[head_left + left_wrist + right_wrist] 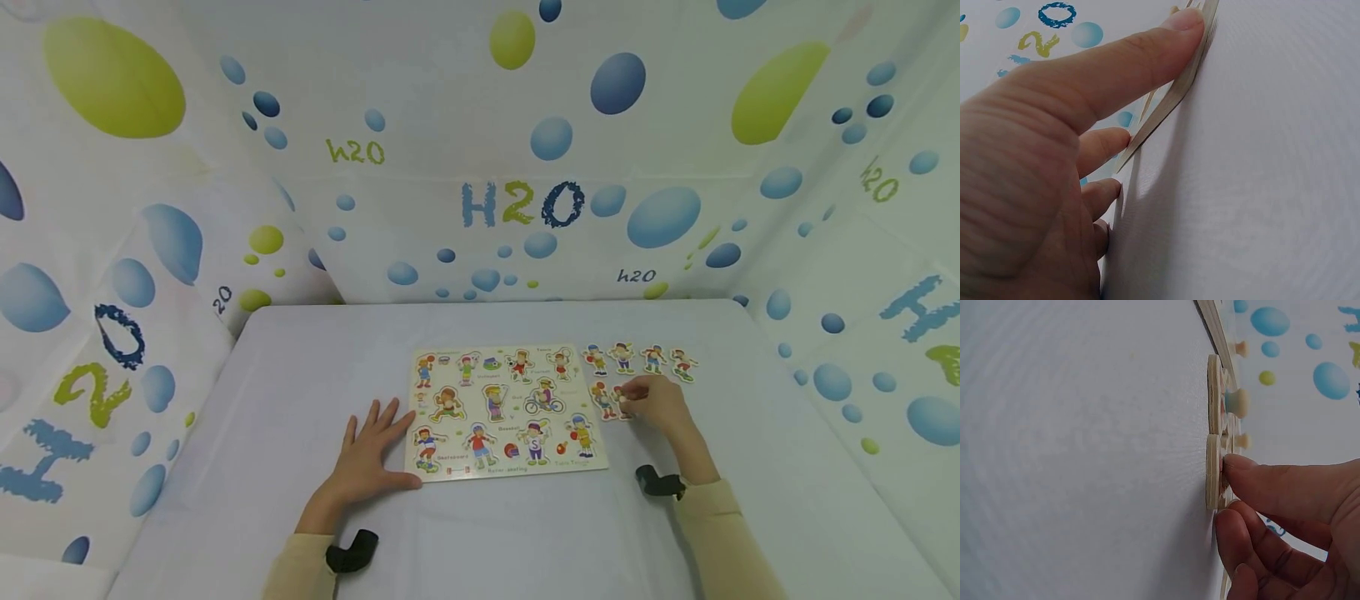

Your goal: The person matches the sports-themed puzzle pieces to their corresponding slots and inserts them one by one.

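Note:
A wooden puzzle board (525,472) with figures of children playing sports lies flat on the table. My left hand (365,460) rests at its left side with fingers spread. The left thumb (1182,20) presses the board's near left corner, and the forefinger meets its left edge. Right of the board, my right hand (662,404) pinches a puzzle piece (1212,472) between thumb and fingers. That piece is partly hidden by the fingers and still looks level with the table. Touching it is another child-shaped piece (602,402), which has a wooden knob (1238,403).
Several loose child-shaped pieces (622,358) lie in a row beyond my right hand. The table has a white cloth (510,542). A printed curtain (420,242) with blue and green drops stands behind and at both sides.

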The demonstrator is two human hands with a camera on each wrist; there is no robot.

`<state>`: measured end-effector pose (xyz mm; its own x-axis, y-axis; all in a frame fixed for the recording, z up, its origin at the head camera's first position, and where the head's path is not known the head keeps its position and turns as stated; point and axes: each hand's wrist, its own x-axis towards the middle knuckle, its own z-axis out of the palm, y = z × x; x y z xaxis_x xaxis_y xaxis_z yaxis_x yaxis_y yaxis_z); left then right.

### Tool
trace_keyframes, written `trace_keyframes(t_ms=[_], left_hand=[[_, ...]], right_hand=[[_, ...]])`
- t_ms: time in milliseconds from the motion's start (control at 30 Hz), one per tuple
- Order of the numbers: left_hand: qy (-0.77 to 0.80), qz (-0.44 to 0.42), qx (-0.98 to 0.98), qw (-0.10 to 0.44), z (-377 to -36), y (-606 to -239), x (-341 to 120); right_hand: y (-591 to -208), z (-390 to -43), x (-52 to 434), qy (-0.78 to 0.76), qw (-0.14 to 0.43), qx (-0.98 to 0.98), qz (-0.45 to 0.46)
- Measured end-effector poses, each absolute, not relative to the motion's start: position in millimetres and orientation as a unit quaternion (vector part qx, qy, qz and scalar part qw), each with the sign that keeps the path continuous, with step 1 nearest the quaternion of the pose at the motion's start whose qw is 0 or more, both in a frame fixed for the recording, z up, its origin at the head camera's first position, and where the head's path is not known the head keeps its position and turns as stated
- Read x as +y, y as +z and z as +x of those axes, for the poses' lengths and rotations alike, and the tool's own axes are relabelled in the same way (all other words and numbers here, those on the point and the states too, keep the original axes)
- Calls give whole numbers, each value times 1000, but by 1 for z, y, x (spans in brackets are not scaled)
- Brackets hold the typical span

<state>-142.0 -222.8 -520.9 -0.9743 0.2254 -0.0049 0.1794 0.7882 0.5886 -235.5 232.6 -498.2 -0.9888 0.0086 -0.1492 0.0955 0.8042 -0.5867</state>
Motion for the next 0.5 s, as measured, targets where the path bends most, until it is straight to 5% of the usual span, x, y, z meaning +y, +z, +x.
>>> trace_keyframes(t_ms=[500], left_hand=[[308, 104, 945, 40, -142, -520, -222]], right_hand=[[-501, -235, 232, -324, 80, 942, 40]])
